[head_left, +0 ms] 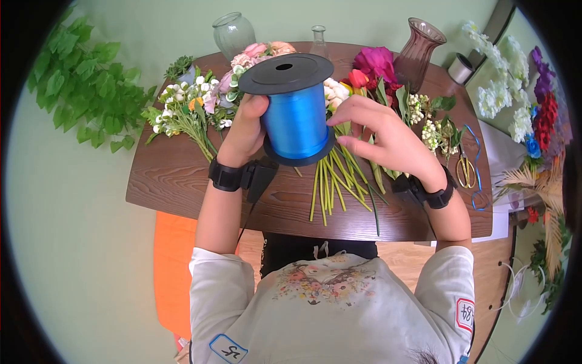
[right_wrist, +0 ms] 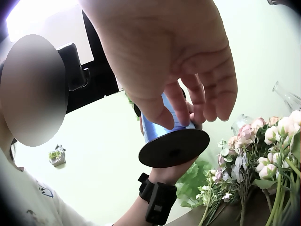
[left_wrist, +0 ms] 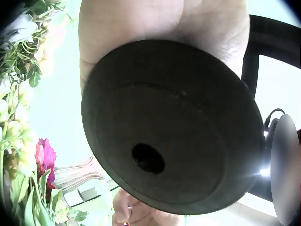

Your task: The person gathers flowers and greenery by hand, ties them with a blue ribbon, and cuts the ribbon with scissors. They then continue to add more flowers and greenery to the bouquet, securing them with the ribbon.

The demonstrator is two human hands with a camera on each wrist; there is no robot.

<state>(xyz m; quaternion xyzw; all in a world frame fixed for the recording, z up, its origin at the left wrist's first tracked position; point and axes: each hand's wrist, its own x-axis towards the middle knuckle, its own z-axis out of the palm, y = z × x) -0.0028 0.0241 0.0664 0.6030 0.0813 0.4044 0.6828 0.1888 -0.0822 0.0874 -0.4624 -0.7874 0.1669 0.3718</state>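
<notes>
My left hand [head_left: 244, 130] grips a large spool of blue ribbon [head_left: 297, 124] from its left side, holding it up above the table. Two black flanges cap the spool; the lower flange [left_wrist: 188, 113] fills much of the left wrist view and shows its centre hole. My right hand [head_left: 391, 138] is at the spool's right side, fingers loosely bent and fingertips close to the wound ribbon. Its thumb and forefinger stand apart in the head view. Behind and below the spool, green flower stems [head_left: 330, 188] lie bundled on the brown table [head_left: 182, 176].
White and pink flowers [head_left: 182, 100] lie left, a magenta bloom [head_left: 374, 64] and red tulip further right. Glass vases [head_left: 233, 36] and a purple vase [head_left: 418, 51] line the back. Gold-handled scissors [head_left: 465, 171] and a loose blue ribbon strip [head_left: 477, 158] lie at the right edge.
</notes>
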